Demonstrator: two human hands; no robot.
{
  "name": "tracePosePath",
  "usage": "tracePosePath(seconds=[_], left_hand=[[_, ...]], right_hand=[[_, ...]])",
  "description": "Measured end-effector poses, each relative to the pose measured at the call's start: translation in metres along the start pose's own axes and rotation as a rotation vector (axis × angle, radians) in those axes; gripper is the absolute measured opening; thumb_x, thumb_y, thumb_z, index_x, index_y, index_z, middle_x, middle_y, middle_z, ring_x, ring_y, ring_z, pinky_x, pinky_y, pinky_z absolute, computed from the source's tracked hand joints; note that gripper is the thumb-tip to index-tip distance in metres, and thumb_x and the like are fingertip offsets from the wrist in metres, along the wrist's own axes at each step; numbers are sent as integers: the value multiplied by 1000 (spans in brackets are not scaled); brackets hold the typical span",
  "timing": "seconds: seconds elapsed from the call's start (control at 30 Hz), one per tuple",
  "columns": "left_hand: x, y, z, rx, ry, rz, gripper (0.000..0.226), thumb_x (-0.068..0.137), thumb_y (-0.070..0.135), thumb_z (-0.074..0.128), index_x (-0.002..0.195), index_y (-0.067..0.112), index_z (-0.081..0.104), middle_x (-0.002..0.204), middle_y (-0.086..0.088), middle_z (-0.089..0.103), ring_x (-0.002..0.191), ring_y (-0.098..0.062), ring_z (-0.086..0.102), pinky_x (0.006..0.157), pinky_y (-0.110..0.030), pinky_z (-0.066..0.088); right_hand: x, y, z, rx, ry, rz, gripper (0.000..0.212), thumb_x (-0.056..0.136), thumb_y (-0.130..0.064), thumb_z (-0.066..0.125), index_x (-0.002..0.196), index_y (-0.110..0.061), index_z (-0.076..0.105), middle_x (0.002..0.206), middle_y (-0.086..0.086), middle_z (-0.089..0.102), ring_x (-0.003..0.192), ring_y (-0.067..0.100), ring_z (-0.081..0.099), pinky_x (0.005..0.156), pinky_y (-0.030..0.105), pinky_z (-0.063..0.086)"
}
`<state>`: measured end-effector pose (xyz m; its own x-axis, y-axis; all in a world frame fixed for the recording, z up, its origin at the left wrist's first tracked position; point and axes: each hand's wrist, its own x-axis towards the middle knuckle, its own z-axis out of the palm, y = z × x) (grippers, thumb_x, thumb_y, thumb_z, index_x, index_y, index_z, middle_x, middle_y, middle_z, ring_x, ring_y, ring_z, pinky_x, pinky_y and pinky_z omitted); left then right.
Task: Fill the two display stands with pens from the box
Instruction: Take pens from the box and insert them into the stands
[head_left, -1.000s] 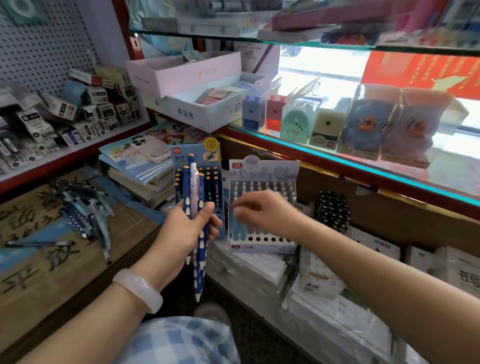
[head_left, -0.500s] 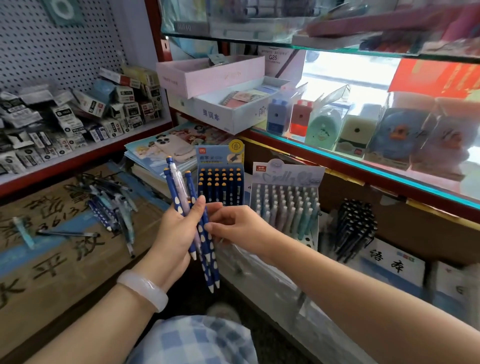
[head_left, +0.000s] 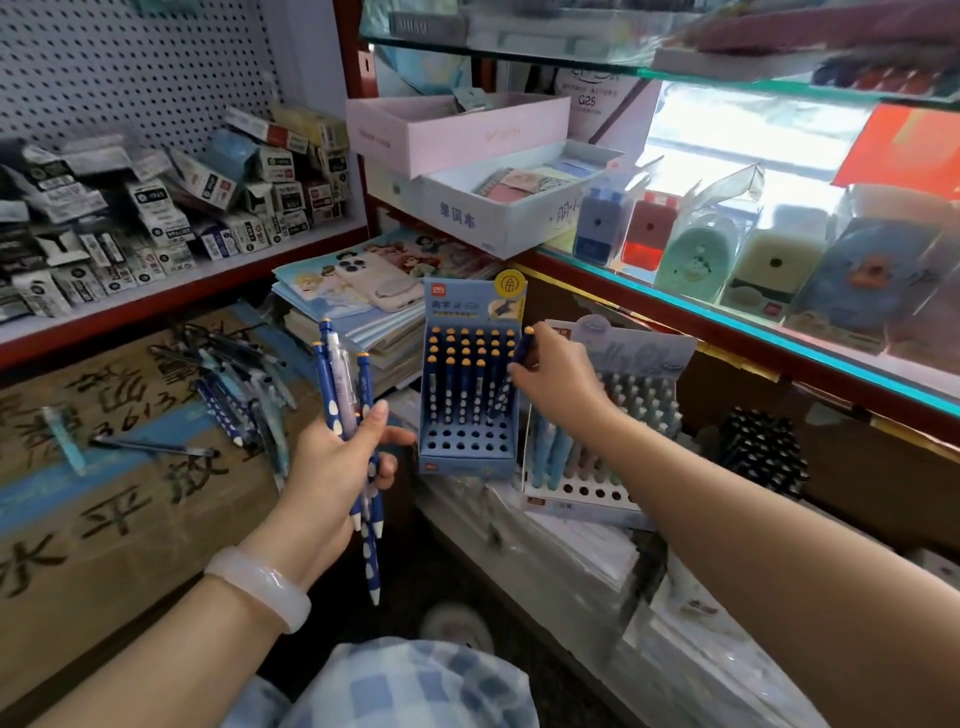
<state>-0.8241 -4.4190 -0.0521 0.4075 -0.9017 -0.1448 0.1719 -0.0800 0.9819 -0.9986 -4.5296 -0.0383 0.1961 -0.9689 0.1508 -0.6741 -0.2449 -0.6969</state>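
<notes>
- Holding a bunch of pens (head_left: 347, 410) in my left hand (head_left: 332, 470), I keep the fingers curled around them; most are dark blue with white dots, one is pale, and their tips point down.
- My right hand (head_left: 558, 382) pinches one dark blue pen (head_left: 521, 347) at the right edge of the blue stand (head_left: 470, 395), with the pen tilted over the back rows.
- The blue stand is upright on the low shelf; its back rows are full of pens with orange caps and the front rows of holes are open.
- The pale stand (head_left: 613, 415) is just beside it on the right, partly behind my right arm, with light-coloured pens inside.
- More loose pens (head_left: 236, 389) lie on the cardboard box (head_left: 93, 499) at my left.
</notes>
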Motion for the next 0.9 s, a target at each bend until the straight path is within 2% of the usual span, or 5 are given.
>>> tracePosePath(seconds=[0.2,0.33,0.47,0.63,0.9], left_hand=[[5,-2,-11,2,17,-15,10,94,20,51,84,18,49,71,-8,66,37,-8,46,38,-18,39],[5,-6,-14,20,12,-12,8,93,20,52,87,17,49,65,-3,68,38,-8,48,40,-20,39],[5,-9,-13,4,17,-34,4,93,20,52,91,16,50,60,-2,68,37,-7,49,38,-18,41],[2,-7,-8,-4,-3,-48,2,93,19,52,95,18,51,61,-1,68,38,-7,48,39,-17,42],[-4,-4,1,-1,-68,-31,7,91,16,55,90,10,53,60,-3,68,38,-7,49,39,-17,41]], right_hand=[[15,6,23,-156,-53,-26,26,92,-16,56,116,-7,49,109,13,63,100,30,60,78,37,50],[19,13,32,-228,-93,10,26,93,-16,55,115,-6,48,108,17,62,98,33,60,81,46,52],[23,14,35,-346,-182,1,24,93,-17,53,112,-4,47,105,18,62,94,34,60,71,37,50],[23,12,34,-148,-74,36,22,94,-23,56,108,-7,54,93,10,62,87,27,61,71,36,51],[33,8,34,-395,-131,42,29,95,-27,53,116,-7,56,108,13,62,96,29,59,70,34,48]])
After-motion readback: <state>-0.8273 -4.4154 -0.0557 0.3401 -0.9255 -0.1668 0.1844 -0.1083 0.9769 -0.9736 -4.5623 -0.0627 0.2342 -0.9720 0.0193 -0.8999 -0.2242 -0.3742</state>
